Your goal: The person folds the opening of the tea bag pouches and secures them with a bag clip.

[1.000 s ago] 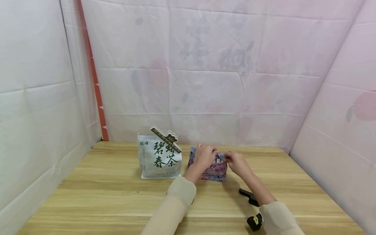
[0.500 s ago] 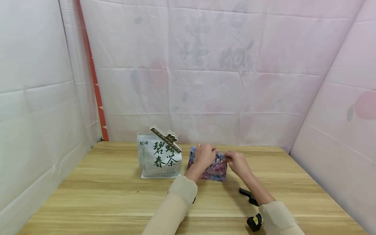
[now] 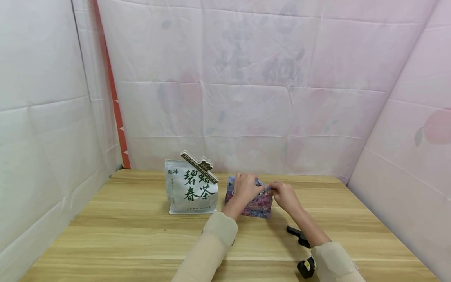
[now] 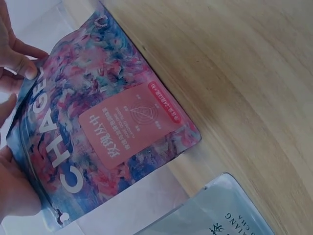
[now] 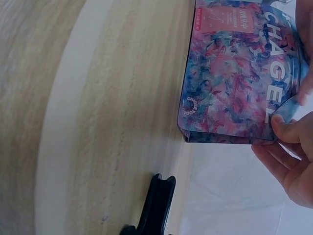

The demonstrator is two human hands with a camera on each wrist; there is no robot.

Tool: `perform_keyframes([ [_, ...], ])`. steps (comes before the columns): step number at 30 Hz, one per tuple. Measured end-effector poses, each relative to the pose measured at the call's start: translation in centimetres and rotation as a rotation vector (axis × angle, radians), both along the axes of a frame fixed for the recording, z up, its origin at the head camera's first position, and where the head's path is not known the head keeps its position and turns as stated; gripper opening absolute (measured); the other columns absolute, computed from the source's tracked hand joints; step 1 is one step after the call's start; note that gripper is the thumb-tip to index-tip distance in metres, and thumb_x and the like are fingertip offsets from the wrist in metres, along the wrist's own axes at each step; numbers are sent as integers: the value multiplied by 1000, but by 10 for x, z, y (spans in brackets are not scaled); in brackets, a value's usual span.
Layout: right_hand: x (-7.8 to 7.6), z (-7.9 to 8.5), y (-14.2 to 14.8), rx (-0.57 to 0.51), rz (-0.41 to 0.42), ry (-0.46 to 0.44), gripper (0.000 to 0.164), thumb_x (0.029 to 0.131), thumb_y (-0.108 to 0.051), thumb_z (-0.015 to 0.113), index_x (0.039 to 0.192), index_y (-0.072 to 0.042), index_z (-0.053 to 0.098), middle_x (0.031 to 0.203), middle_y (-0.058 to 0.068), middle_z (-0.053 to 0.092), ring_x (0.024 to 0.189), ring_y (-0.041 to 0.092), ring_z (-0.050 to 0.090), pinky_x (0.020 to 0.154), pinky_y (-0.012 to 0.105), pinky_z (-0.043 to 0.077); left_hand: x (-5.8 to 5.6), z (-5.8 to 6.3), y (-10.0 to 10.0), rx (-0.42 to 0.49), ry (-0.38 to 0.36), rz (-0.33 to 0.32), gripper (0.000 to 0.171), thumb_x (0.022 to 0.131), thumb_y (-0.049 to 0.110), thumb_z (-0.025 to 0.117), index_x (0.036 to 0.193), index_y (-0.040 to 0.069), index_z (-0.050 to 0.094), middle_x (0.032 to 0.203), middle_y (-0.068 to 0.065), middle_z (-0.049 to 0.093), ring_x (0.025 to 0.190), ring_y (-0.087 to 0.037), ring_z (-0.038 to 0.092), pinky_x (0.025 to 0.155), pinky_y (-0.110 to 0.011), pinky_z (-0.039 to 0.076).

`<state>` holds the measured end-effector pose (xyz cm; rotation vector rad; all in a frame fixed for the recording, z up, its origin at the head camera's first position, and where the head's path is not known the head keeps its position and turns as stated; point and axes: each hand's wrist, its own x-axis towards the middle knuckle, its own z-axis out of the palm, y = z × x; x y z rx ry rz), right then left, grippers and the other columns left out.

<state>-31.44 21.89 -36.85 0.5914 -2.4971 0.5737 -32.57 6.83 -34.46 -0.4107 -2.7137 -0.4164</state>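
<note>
A tea pouch (image 3: 254,208) patterned in pink, purple and blue stands near the back of the table. My left hand (image 3: 245,190) grips its top edge around the middle, partly covering the lettering. At the top right corner, my right hand (image 3: 284,194) pinches the pouch between thumb and fingers. In the right wrist view, this corner bends over under the right thumb (image 5: 282,126). The front of the pouch (image 4: 93,81), with a pink label (image 4: 129,125), shows in the left wrist view. Some left fingers are cut off by the frame there.
Left of the pouch stands a white tea bag (image 3: 188,196), with a wide clip (image 3: 199,167) slanting across its top right corner. A black handle-like item (image 3: 298,236) and a small black object with a yellow mark (image 3: 305,268) lie near the right forearm. Fabric walls surround the table.
My left hand's fingertips have shifted slightly right along the pouch's top, toward the right hand. The right hand keeps its pinch on the corner.
</note>
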Motion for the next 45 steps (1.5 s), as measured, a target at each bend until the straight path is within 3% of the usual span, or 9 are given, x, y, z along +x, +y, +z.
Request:
perform_keyframes([
  [5, 1, 0, 0, -9, -3, -30, 5, 78, 7, 67, 82, 3, 67, 73, 6, 59, 63, 20, 57, 54, 32, 46, 0, -3, 2, -8, 35, 13, 26, 78, 51, 66, 87, 27, 71, 63, 13, 57, 56, -7, 47, 63, -25, 30],
  [12, 2, 2, -2, -9, -8, -47, 5, 78, 7, 66, 82, 4, 66, 73, 8, 58, 63, 20, 56, 54, 33, 46, 0, -5, 2, -7, 116, 25, 28, 77, 50, 68, 91, 27, 73, 72, 13, 63, 62, -6, 53, 62, -24, 31],
  [18, 5, 4, -2, 3, -13, -80, 5, 80, 5, 65, 85, 4, 65, 75, 6, 56, 63, 20, 55, 54, 32, 45, 1, -7, 3, -8, 116, 28, 27, 77, 49, 68, 92, 27, 72, 76, 13, 64, 66, -6, 54, 64, -24, 31],
  [23, 6, 5, 2, 11, 37, -117, 8, 82, 5, 64, 89, 4, 65, 76, 5, 54, 64, 20, 54, 55, 33, 44, 0, -8, 3, -8, 112, 32, 26, 77, 49, 68, 91, 27, 73, 75, 13, 64, 65, -6, 54, 63, -24, 30],
  [28, 5, 7, 6, -2, 98, -205, 13, 83, 8, 61, 95, 6, 63, 81, 7, 54, 76, 28, 58, 65, 37, 49, -1, -8, 3, -11, 109, 32, 26, 77, 49, 68, 90, 27, 73, 72, 13, 63, 62, -6, 52, 61, -25, 29],
  [32, 4, 7, 6, -13, 86, -244, 13, 82, 8, 61, 95, 5, 63, 85, 9, 56, 81, 30, 59, 68, 39, 50, -1, -7, 3, -14, 104, 25, 25, 77, 49, 68, 90, 27, 73, 71, 14, 62, 62, -6, 52, 62, -25, 29],
  [45, 1, 4, 0, -63, -15, -161, 10, 77, 10, 65, 82, 1, 65, 77, 9, 60, 65, 20, 55, 57, 36, 45, -2, -8, 0, -7, 106, -15, 27, 78, 49, 67, 92, 26, 72, 74, 13, 64, 65, -6, 53, 62, -24, 30],
])
